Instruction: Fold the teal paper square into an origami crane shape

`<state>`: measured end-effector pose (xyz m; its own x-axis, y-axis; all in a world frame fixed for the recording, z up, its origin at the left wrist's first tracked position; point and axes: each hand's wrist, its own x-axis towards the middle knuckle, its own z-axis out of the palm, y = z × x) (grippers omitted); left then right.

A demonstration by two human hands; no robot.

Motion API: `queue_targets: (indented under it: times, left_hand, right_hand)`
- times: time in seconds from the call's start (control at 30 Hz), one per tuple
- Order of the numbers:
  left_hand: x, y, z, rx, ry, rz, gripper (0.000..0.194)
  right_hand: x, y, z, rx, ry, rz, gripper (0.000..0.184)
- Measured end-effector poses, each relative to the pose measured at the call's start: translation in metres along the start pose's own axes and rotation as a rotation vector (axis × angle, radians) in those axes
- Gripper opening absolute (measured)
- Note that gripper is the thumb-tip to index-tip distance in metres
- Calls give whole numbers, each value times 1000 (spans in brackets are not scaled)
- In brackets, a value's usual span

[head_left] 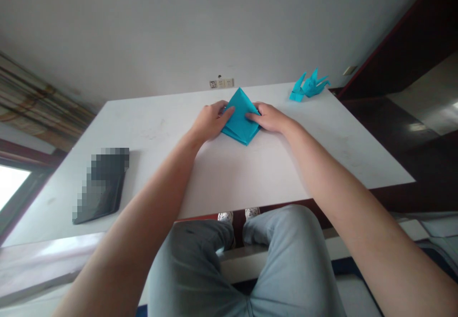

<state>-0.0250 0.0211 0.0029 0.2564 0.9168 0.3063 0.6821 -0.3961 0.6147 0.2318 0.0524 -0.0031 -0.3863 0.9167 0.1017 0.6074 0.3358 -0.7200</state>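
Note:
A blue origami paper, folded into a layered diamond, is held between my two hands over the white table, one corner pointing away from me. My left hand grips its left side, thumb on the top face and fingers partly hidden beside and behind it. On the opposite side, my right hand holds the right edge, its thumb also pressed on the face. The paper's layers part slightly along the lower left edge. Whether its near corner touches the table I cannot tell.
Folded blue paper figures, crane-like, stand at the table's far right corner. A dark, flat, partly pixelated device lies at the left. The white table reaches a wall with sockets. My knees are under the near edge.

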Motion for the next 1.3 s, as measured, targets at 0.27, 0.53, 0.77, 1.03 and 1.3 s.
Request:
queue_targets:
  times: [0.27, 0.53, 0.77, 1.03, 1.3]
  left_hand:
    - [8, -18, 1, -177, 48, -93, 28]
    - [4, -13, -6, -141, -68, -133, 44]
    - [0, -8, -9, -154, -149, -100, 41]
    - [3, -5, 4, -18, -112, -36, 35]
    - [1, -10, 18, -113, 42, -29, 28]
  right_hand:
    - [3, 6, 2, 3, -18, -10, 39]
    - [6, 10, 3, -27, -5, 6, 42]
    - [6, 12, 4, 17, -6, -3, 39]
    - [3, 5, 2, 9, -15, -11, 41]
    - [2, 5, 3, 5, 21, 38, 56]
